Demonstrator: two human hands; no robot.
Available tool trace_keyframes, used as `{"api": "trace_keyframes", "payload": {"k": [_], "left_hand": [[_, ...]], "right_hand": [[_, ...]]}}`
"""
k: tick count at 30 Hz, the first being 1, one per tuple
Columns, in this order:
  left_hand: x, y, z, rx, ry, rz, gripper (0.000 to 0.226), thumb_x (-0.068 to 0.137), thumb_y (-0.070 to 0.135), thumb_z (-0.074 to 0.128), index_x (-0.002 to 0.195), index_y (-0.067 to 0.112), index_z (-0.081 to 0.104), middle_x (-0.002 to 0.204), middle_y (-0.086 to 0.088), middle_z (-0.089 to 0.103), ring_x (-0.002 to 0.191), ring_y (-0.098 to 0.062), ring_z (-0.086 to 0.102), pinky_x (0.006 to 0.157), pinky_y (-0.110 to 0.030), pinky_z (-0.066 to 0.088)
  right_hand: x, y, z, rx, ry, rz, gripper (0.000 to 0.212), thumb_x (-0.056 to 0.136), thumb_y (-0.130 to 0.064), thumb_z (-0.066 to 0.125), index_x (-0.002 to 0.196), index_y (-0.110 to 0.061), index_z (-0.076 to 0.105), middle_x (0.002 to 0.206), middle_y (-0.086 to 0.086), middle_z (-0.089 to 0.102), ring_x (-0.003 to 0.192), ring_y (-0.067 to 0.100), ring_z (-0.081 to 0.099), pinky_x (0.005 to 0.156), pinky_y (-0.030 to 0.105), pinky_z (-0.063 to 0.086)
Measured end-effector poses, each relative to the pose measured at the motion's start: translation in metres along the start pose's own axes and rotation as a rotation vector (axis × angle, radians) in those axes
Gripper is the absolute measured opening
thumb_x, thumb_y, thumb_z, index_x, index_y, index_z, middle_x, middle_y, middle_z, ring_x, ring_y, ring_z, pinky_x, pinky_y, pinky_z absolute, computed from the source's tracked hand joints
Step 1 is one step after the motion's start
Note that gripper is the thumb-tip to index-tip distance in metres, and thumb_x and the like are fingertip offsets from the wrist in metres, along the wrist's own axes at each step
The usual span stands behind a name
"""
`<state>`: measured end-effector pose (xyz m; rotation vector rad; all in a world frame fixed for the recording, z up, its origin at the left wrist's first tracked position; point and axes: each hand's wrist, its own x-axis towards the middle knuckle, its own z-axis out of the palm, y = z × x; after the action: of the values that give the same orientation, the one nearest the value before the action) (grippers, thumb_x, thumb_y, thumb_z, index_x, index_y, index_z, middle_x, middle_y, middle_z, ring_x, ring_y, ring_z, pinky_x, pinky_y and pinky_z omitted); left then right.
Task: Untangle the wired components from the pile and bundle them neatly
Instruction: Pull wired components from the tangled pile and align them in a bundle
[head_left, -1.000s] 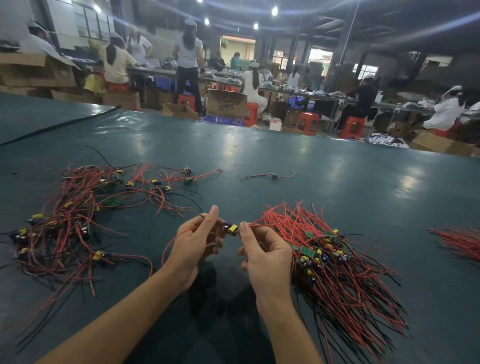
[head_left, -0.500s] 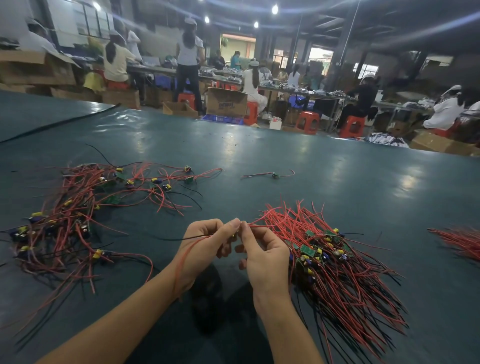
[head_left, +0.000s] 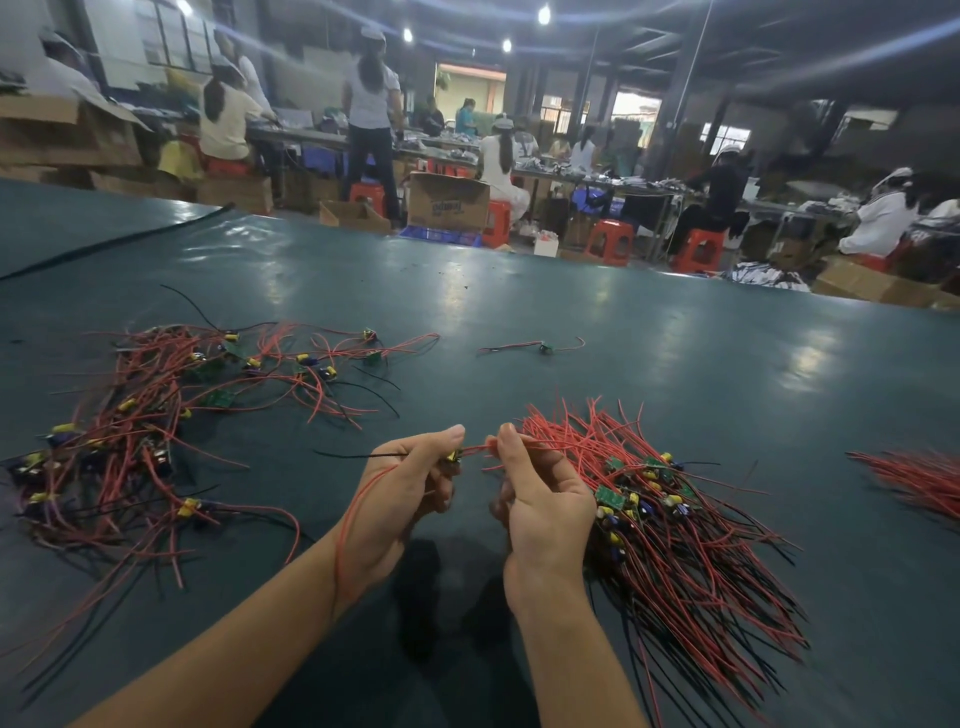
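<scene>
The wired component being worked on is up off the table, held between both hands in the middle of the view, close to the person. It's a tiny board with a yellow part on it. The left hand pinches it between the thumb and curled fingers, with a thin black lead poking out to the left and a red lead looping down across that wrist. The right hand pinches a red wire just beside the component, thumb and forefinger pressed together on it, the other fingers curled in.

Just right of that hand is the sorted bundle - leads all running roughly the same way, green boards clustered in the middle, lying flat on the table. Over on the left, well apart from the hands, sits the tangled pile - red and black wires going every direction, with yellow-capped parts scattered through it.

Farther back there's one stray component lying by itself, and at the right edge another bunch of red wires, a bit blurred. The table is dark green and shiny. Beyond it, people sit and stand at long benches, with red stools and cardboard boxes on the floor.
</scene>
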<state>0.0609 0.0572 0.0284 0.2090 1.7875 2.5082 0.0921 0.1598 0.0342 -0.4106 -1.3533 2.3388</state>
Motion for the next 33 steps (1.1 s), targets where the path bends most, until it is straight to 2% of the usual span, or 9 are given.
{"api": "trace_keyframes", "payload": {"k": [7,11,14,17,19,21,24,30,33], "left_hand": [[-0.004,-0.001,0.000,0.040,-0.045,-0.013,0.033,0.068,0.049,0.070,0.050,0.022,0.062,0.053,0.002,0.049,0.046,-0.011,0.041,0.049,-0.024,0.035],[-0.006,0.002,0.002,0.027,-0.050,0.009,0.033,0.075,0.050,0.067,0.065,0.019,0.070,0.067,-0.012,0.050,0.053,-0.015,0.043,0.053,-0.028,0.034],[-0.007,0.004,0.002,0.042,-0.056,0.026,0.032,0.077,0.044,0.065,0.062,0.016,0.068,0.059,-0.007,0.050,0.049,-0.012,0.041,0.049,-0.023,0.035],[-0.007,0.005,0.005,0.087,-0.056,0.094,0.052,0.080,0.035,0.063,0.073,-0.016,0.057,0.056,-0.009,0.046,0.047,-0.013,0.038,0.047,-0.020,0.034],[-0.007,0.005,0.008,0.100,-0.050,0.128,0.053,0.085,0.027,0.062,0.074,-0.023,0.050,0.060,-0.012,0.046,0.046,-0.014,0.038,0.047,-0.018,0.034],[-0.008,0.004,0.008,0.100,-0.058,0.130,0.050,0.086,0.024,0.062,0.071,-0.022,0.049,0.055,-0.010,0.046,0.046,-0.013,0.038,0.047,-0.017,0.035],[-0.009,0.002,0.009,0.101,-0.077,0.123,0.052,0.083,0.028,0.065,0.070,-0.020,0.049,0.049,-0.004,0.046,0.045,-0.011,0.040,0.047,-0.016,0.036],[-0.009,0.003,0.011,0.136,-0.079,0.112,0.038,0.072,0.039,0.066,0.050,0.011,0.052,0.047,-0.004,0.049,0.043,-0.010,0.042,0.047,-0.016,0.037],[-0.007,0.003,0.010,0.160,-0.102,0.120,0.034,0.071,0.039,0.068,0.048,0.018,0.056,0.047,-0.001,0.050,0.043,-0.010,0.045,0.047,-0.016,0.039]], "right_hand": [[-0.005,0.001,-0.002,-0.122,-0.080,-0.081,0.008,0.082,-0.020,0.076,0.076,-0.015,0.076,0.061,-0.002,0.065,0.047,0.005,0.049,0.042,0.019,0.042],[-0.012,0.005,0.006,-0.205,-0.212,-0.062,0.019,0.086,-0.020,0.072,0.068,-0.023,0.079,0.065,-0.002,0.070,0.059,0.010,0.060,0.053,0.023,0.051],[-0.013,0.006,0.006,-0.209,-0.207,-0.063,0.025,0.087,-0.018,0.071,0.063,-0.022,0.077,0.056,-0.005,0.065,0.051,0.003,0.055,0.051,0.017,0.048],[-0.008,0.004,0.005,-0.144,-0.113,0.007,0.026,0.085,-0.017,0.074,0.058,-0.018,0.075,0.049,-0.005,0.056,0.045,0.008,0.043,0.044,0.020,0.038],[-0.006,0.004,0.006,-0.086,-0.054,0.053,0.024,0.082,-0.014,0.077,0.058,-0.017,0.075,0.060,0.006,0.062,0.058,0.022,0.051,0.057,0.030,0.044],[-0.005,0.005,0.008,-0.044,-0.020,0.091,0.022,0.081,-0.012,0.077,0.059,-0.015,0.075,0.068,0.012,0.067,0.068,0.027,0.058,0.068,0.038,0.048],[-0.005,0.007,0.009,0.022,0.020,0.139,0.022,0.079,-0.009,0.077,0.057,-0.014,0.076,0.069,0.009,0.073,0.069,0.025,0.067,0.070,0.036,0.056],[-0.003,0.002,0.007,0.066,0.192,0.081,0.037,0.079,-0.013,0.080,0.044,-0.016,0.066,0.047,-0.003,0.052,0.043,0.010,0.045,0.045,0.023,0.039],[0.002,-0.004,0.002,0.086,0.256,0.027,0.040,0.079,-0.013,0.080,0.042,-0.017,0.065,0.043,-0.007,0.047,0.036,0.005,0.037,0.038,0.019,0.034]]}}
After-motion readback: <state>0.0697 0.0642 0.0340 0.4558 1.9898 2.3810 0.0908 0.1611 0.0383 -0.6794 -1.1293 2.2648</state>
